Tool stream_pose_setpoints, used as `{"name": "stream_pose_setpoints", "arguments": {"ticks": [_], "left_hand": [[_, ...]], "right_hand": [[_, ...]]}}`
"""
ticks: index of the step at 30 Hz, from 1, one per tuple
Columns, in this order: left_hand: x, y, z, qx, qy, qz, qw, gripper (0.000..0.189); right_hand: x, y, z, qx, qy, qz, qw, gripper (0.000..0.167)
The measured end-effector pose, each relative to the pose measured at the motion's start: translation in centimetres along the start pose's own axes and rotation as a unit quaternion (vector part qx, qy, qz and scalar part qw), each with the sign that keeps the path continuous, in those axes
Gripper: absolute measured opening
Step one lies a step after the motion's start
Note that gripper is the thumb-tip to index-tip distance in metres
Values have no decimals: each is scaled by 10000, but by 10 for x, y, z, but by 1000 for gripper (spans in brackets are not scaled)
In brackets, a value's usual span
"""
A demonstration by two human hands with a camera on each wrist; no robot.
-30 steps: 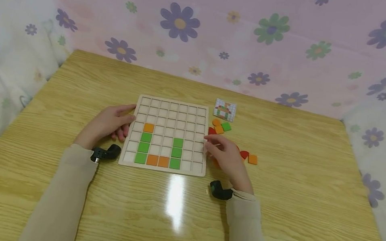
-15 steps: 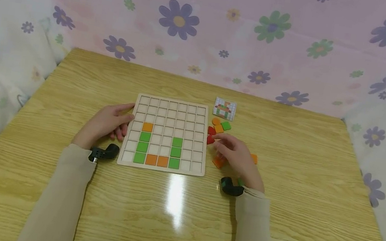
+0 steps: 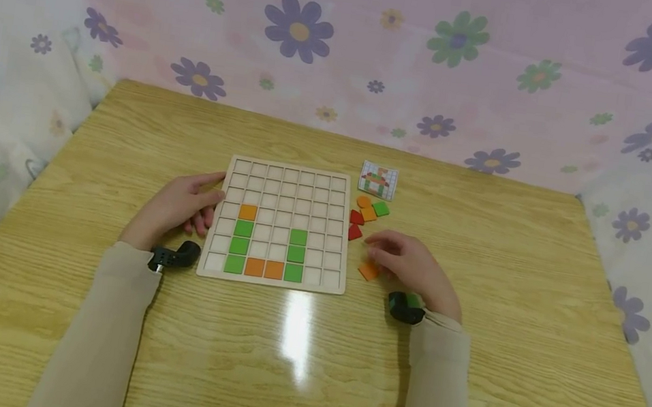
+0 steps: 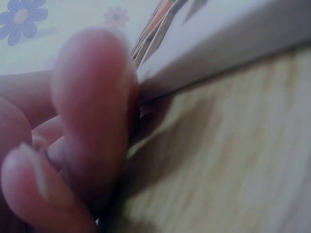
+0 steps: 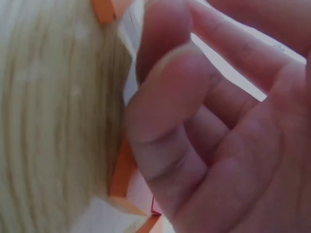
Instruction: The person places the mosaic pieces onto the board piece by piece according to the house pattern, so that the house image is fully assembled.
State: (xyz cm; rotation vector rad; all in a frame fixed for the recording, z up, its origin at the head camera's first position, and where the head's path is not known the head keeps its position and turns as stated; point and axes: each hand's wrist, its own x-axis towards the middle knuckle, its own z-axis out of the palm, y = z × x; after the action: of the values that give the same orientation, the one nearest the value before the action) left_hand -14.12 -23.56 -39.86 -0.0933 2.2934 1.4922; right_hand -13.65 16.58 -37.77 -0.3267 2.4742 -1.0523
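Observation:
A square wooden grid board (image 3: 265, 219) lies on the table with green and orange square tiles in some lower cells. My left hand (image 3: 177, 208) rests at its left edge; in the left wrist view, the thumb (image 4: 95, 97) is by the board's side wall (image 4: 194, 58). Right of the board my right hand (image 3: 413, 263) hovers low over loose tiles, its fingers loosely bent. Just below its fingertips lies an orange tile (image 3: 368, 272). The right wrist view shows another orange edge (image 5: 124, 177) behind the fingers, and no tile is seen between them. Tiles under the palm are hidden.
Red tiles (image 3: 355, 233), an orange round tile (image 3: 363, 201), an orange square (image 3: 368, 214) and a green square (image 3: 381, 209) lie along the board's right side. Behind them is a small pattern card (image 3: 378, 181). Flowered cloth (image 3: 346, 48) hangs around the wooden table (image 3: 509, 269).
My right hand has moved right, away from the board's right edge, and now covers the loose tiles there. The left hand has stayed at the board's left edge.

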Motion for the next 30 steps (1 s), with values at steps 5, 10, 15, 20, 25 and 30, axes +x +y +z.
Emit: {"name": "stream_pose_setpoints", "arguments": {"ticks": [5,10,15,20,25,30], "left_hand": [[-12,19,1,10,-32,-16,10000,55],[-19,28,3,60,-38,-56,10000,54],[-20,28,3,39,-31,-43,10000,54],[-13,20,2,54,-28,-53,10000,54],[1,1,0,100,16,-38,9999,56],[4,-5,0,172,73,17,9998,56]], "right_hand": [[0,1,-2,-440,-42,0,9990,23],[-2,-1,-3,-482,-174,105,9986,24],[-6,-4,-4,-495,-390,262,9977,26],[-8,-8,-3,-790,-598,139,9950,31],[-7,-11,-2,-967,-632,90,9933,30],[-5,-12,1,-1129,-578,79,9919,27]]}}
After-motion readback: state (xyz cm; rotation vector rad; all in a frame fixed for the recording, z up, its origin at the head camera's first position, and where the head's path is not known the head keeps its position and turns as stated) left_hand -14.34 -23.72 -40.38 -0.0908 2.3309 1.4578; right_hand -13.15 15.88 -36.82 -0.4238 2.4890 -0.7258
